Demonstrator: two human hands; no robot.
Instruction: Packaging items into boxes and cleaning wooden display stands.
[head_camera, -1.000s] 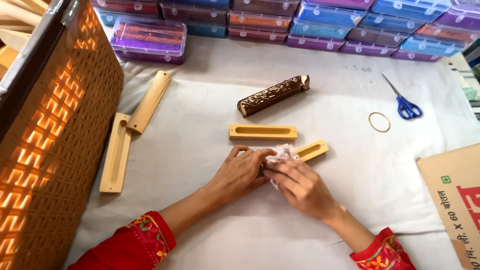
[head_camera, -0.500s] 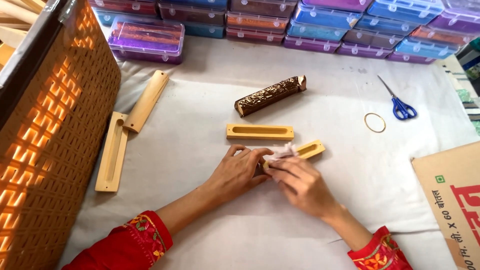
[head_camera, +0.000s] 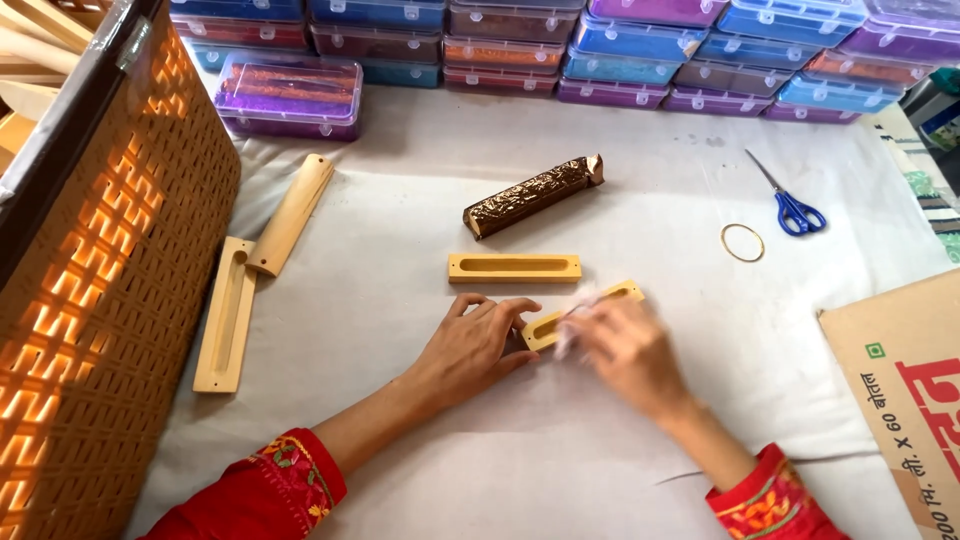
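Note:
A small yellow wooden tray with a slot (head_camera: 610, 298) lies tilted on the white cloth (head_camera: 420, 230). My left hand (head_camera: 478, 344) presses on its near-left end and holds it in place. My right hand (head_camera: 626, 352), blurred with motion, holds a pale pink rag (head_camera: 572, 322) against the tray's slot. A second yellow slotted tray (head_camera: 514, 267) lies just beyond, parallel to the table edge. A dark brown embossed bar (head_camera: 533, 195) lies farther back.
A woven orange basket (head_camera: 100, 270) stands at the left. Two long pale wooden pieces (head_camera: 228, 312) (head_camera: 291, 213) lie beside it. Blue scissors (head_camera: 795, 208) and a rubber band (head_camera: 743, 242) lie at right, a cardboard box (head_camera: 905, 380) near right. Stacked coloured plastic boxes (head_camera: 600, 50) line the back.
My right hand slid the rag rightward along the small tray, uncovering more of its left end. The left hand stayed put. The view shifted slightly.

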